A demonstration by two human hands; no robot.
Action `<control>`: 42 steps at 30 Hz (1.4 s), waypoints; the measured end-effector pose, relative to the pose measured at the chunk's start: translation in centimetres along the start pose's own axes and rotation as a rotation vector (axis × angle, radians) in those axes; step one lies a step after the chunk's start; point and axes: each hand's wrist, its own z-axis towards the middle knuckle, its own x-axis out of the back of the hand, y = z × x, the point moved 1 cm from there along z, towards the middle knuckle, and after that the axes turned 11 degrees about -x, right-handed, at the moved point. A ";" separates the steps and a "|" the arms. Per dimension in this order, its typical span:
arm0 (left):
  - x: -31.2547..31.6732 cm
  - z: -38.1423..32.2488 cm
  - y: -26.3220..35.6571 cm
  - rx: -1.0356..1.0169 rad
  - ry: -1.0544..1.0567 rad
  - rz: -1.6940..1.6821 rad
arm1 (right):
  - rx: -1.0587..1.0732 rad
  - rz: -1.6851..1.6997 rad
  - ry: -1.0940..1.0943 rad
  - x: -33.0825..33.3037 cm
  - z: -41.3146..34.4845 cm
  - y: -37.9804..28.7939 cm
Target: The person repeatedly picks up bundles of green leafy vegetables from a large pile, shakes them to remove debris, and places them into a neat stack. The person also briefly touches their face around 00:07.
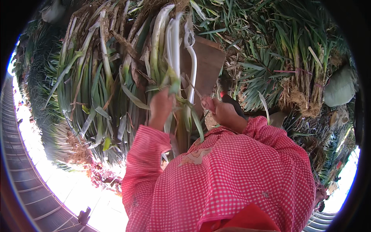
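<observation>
Before me lies a pile of leeks or large green onions [95, 72], white stalks toward the top and green leaves toward me. My left hand [162, 107] closes on green leaves [174, 82] at the pile's right side; motion blurs it. In my right hand [227, 113] is the wrapped handle [208, 104] of a thin tool, perhaps a knife, its narrow blade pointing up and left. The blade passes near a white stalk [192, 66]. A flat brown board [207, 61] lies beyond the blade.
Bundles of green onions tied with pink bands [301, 71] lie at the right, roots toward me. Beside them is a pale rounded bundle [340, 87]. Loose green leaves [240, 17] cover the upper right. More piled onions [65, 139] stand at the left.
</observation>
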 end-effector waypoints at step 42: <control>-4.3 -2.9 0.3 0.027 0.211 -0.397 | 0.053 -0.020 0.060 -2.0 -4.3 2.0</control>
